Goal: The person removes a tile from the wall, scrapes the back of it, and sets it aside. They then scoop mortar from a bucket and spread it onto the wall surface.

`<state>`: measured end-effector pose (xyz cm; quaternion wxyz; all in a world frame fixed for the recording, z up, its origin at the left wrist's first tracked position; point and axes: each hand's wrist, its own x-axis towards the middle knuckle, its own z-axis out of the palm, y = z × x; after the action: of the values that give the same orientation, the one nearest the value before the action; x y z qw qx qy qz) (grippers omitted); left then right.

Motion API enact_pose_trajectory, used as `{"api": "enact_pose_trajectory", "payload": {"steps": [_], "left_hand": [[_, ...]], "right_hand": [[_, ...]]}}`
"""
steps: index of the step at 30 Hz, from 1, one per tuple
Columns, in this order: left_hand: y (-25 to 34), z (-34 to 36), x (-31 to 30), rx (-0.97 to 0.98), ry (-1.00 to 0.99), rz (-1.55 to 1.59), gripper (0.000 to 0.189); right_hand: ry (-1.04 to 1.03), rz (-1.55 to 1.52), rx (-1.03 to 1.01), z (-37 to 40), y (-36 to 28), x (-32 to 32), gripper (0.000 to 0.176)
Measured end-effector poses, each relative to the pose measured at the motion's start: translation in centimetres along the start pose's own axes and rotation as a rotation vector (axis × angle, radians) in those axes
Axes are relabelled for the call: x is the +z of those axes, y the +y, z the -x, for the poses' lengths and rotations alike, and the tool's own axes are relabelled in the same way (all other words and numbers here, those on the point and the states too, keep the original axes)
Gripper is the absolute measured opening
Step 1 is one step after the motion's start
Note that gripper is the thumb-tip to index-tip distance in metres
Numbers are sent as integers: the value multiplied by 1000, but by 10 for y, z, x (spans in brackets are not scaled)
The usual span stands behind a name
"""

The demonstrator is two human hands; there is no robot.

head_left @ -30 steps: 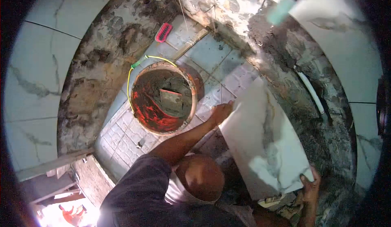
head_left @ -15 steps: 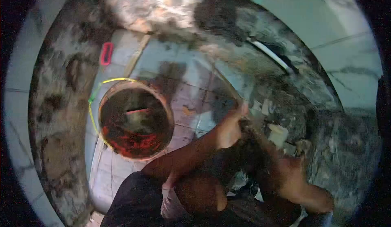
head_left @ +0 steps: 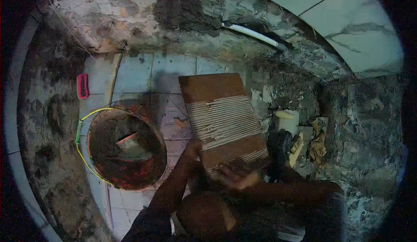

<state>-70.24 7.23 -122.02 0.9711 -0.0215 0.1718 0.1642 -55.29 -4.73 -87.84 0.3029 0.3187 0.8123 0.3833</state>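
A rectangular tile (head_left: 223, 116) is held up in front of me, its brown back facing me, with pale parallel ridges across it. My left hand (head_left: 195, 151) grips its lower left edge, the fingers partly hidden behind it. Over the tile's bottom end lies my right hand (head_left: 241, 179), touching or very close to the surface; motion smears its fingers. To the left stands a round bucket (head_left: 163, 155) with a yellow wire handle and green grip. Inside it are dark contents and a flat pale tool (head_left: 135, 146) with a red edge.
A pink-rimmed brush-like object (head_left: 82, 86) and a wooden strip (head_left: 114, 79) lie on the tiled floor. A white pipe (head_left: 252, 34) sticks out along the rough wall. At right are a pale container (head_left: 287, 122) and crumpled brown scraps (head_left: 318, 142).
The tile, seen nearly edge-on before, now turns its ridged back toward me. My right hand has come left to its lower end. The view has shifted, moving the bucket left and down.
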Motion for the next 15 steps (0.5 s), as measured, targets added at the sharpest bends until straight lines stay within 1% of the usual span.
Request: {"api": "enact_pose_trajectory", "payload": {"steps": [1,3,5,6,7,8,9,10,11,12,14,15], "left_hand": [[2,1,-30,15,-2,17,39],[7,-4,-85,52,-8,48,40],[8,0,-138,95,-24,78,42],[7,-1,-116,94,-26,78,42],[7,-4,-67,104,99,-86,36],[6,-4,-25,115,224,-248,31],[7,-3,-14,112,220,-248,31],[9,2,-6,13,218,-242,32],[6,8,3,-87,215,-238,33],[7,11,14,-190,213,-236,34],[0,14,38,-397,202,-236,38],[-7,16,50,-501,196,-236,40]], "right_hand": [[-99,-514,284,6,6,11,54],[-292,-1537,854,18,13,26,76],[-444,-1253,1455,29,-10,52,80],[-444,-1250,1456,42,-32,74,80],[-515,-1643,1597,57,-58,100,77],[-581,-2049,1707,65,-68,115,74],[-581,-2045,1712,59,-60,110,74],[-714,-1984,1676,46,-44,99,73],[-842,-1918,1639,38,-34,92,76],[-842,-1914,1653,44,-47,99,76],[-785,-1636,1730,64,-80,124,77],[-784,-1627,1746,65,-60,120,77]]}}
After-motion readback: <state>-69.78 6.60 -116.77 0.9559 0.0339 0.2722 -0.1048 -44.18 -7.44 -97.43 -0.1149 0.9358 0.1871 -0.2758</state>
